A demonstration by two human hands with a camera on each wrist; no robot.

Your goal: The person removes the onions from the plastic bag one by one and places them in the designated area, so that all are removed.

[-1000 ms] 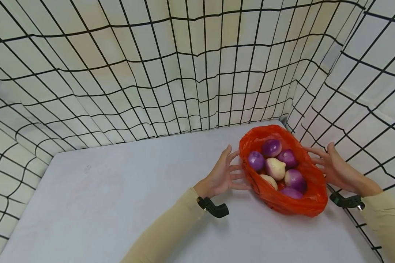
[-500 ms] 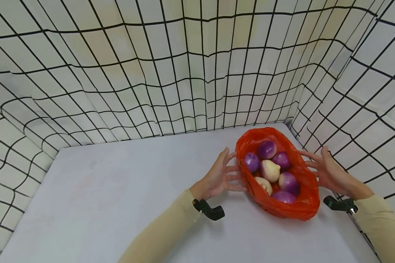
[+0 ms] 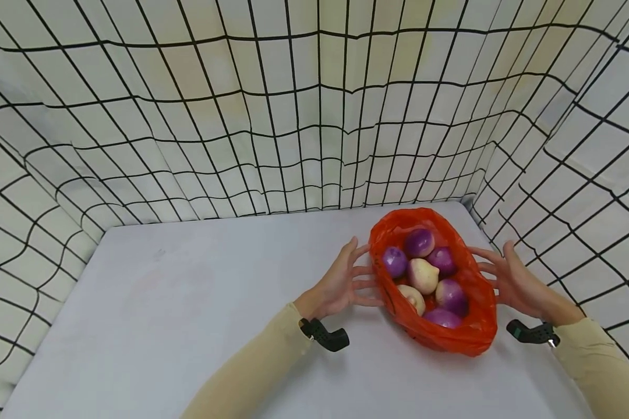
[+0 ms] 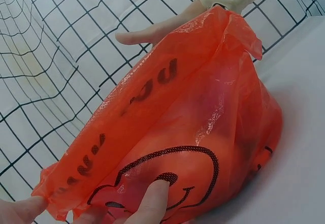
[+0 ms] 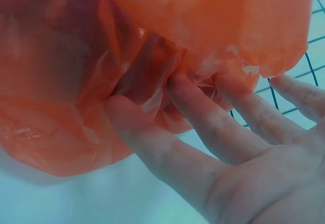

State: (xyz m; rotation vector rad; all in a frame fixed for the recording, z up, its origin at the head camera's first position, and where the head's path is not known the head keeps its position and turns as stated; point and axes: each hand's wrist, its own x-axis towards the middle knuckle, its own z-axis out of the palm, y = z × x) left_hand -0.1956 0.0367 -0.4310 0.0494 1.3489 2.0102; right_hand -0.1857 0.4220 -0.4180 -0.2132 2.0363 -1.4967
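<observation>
Head: left hand (image 3: 338,284) and right hand (image 3: 519,287), fingers spread, touch a crinkled red plastic bag (image 3: 448,342) of round, glossy bulbs (image 3: 423,276), right on the white table (image 3: 188,320). Left wrist: fingertips (image 4: 156,196) meet shiny, printed film. Right wrist: fingers (image 5: 218,132) touch translucent folds.

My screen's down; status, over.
Left grip, right grip: open, fingers against red bag. Bag open-topped, onions inside. Nothing seen blocking; black mesh beyond right grip.

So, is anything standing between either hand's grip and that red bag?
Nothing visible is. The left-hand grip touches one side of the red bag, and the right-hand grip touches the opposite side. The black wire grid stands beyond the bag and along its right, not in between.
</observation>
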